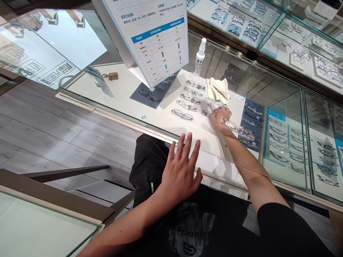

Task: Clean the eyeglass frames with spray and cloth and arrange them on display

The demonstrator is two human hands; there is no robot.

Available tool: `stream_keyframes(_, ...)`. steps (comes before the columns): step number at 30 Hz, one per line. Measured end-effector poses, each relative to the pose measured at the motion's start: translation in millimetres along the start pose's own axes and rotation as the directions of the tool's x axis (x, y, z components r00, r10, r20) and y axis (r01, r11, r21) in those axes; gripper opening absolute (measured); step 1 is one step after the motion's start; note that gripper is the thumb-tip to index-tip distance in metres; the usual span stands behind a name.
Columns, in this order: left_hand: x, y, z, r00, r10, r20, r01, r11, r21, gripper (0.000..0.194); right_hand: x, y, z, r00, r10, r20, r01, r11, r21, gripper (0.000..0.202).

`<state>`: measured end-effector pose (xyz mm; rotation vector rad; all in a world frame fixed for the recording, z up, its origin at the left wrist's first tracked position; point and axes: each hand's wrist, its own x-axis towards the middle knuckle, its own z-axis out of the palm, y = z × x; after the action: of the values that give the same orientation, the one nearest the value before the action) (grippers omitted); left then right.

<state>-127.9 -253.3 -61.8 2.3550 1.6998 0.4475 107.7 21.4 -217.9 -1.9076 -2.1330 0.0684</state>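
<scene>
My left hand [182, 167] is raised at the near edge of the counter, palm down with fingers stretched apart, and holds nothing. My right hand [222, 117] reaches into the display case, seen through its glass top. Its fingers are bent and closed at a pair of thin-framed eyeglasses [208, 112], partly hidden by the hand. To its left, several eyeglasses [182, 114] lie in a column on the white shelf. Another pair of eyeglasses [229, 123] shows in front of my right wrist. Just beyond the fingers lies a crumpled cream cloth [217, 90].
A white spray bottle [199, 57] stands upright behind the cloth. A large printed price sign [160, 43] rises at the back left. Dark display cards [252, 119] with eyeglasses lie at right. A glass-topped counter [40, 221] corner is at lower left.
</scene>
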Motion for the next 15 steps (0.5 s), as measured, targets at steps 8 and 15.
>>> stream_keyframes(8,0.4,-0.6,0.4,1.000,0.000,0.003,0.000,1.000,-0.015,0.093,0.7,5.2,0.1,0.998,-0.019,0.062,0.022,0.999,-0.046,0.042)
stream_keyframes(15,1.1,-1.4,0.9,1.000,-0.002,0.003,0.002,1.000,-0.014,0.093,5.2,10.9,3.4,0.993,-0.082,0.086,0.090,0.991,-0.103,0.049)
